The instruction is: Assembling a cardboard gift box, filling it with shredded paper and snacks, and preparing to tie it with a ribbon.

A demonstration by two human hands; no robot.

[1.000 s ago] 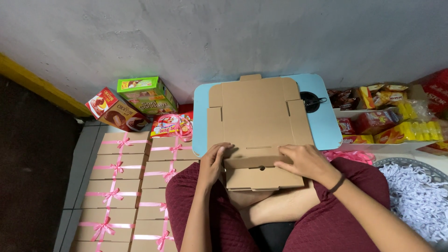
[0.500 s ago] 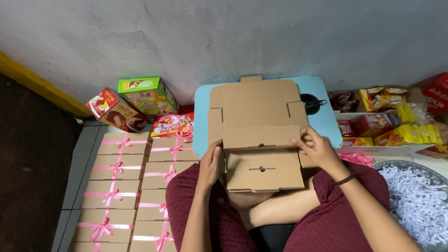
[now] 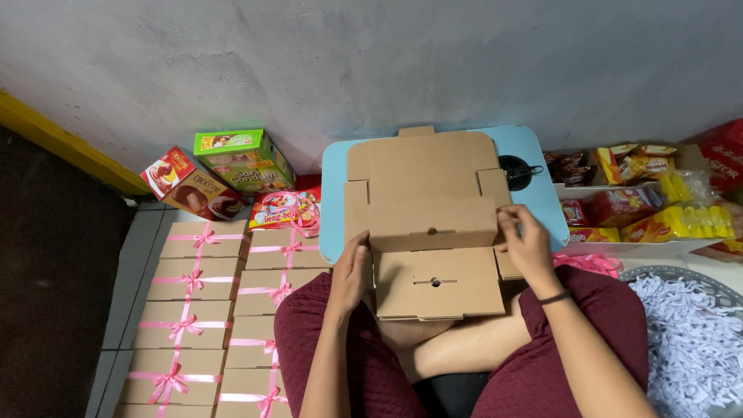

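Note:
A flat brown cardboard box blank (image 3: 430, 203) lies on a small light-blue table (image 3: 534, 155) and over my lap, partly folded, with one wall standing up across its middle. My left hand (image 3: 353, 267) presses on the blank's left edge beside the near panel. My right hand (image 3: 526, 246) pinches the right end of the raised wall and its side flap. The near panel with a small round hole rests on my knees.
Several closed brown boxes tied with pink ribbon (image 3: 209, 310) cover the floor at left. Snack cartons (image 3: 236, 159) stand by the wall. A tray of packaged snacks (image 3: 642, 201) sits at right, above a basket of shredded white paper (image 3: 689, 348). A black tape dispenser (image 3: 517, 169) is on the table.
The near panel was folded down and the middle wall raised. My right hand moved from the near edge up to the wall's right end. My left hand shifted slightly left.

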